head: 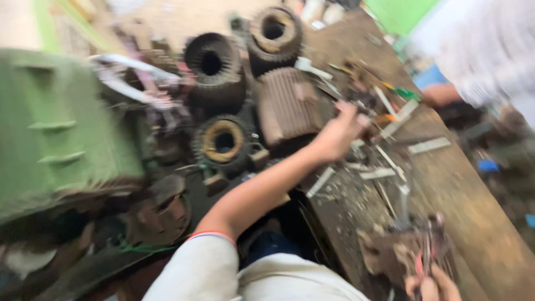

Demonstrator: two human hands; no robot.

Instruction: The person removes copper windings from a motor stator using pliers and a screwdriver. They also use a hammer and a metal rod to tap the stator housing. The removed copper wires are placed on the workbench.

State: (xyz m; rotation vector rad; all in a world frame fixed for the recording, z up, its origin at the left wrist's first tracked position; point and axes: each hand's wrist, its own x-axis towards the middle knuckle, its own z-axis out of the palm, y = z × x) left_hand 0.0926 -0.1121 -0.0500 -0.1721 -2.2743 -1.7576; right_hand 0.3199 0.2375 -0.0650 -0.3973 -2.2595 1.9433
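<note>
While the left hand [340, 134] stretches across the workbench [473, 223], fingers loosely curled by scattered metal strips [390, 125], grip unclear through blur, the right hand [432, 285] clasps red-handled pliers [426, 256] near the bench edge.

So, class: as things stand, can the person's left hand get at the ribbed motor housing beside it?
Probably yes. The left hand is stretched out next to the ribbed motor housing, and nothing visibly lies between them, though the picture is blurred.
</note>
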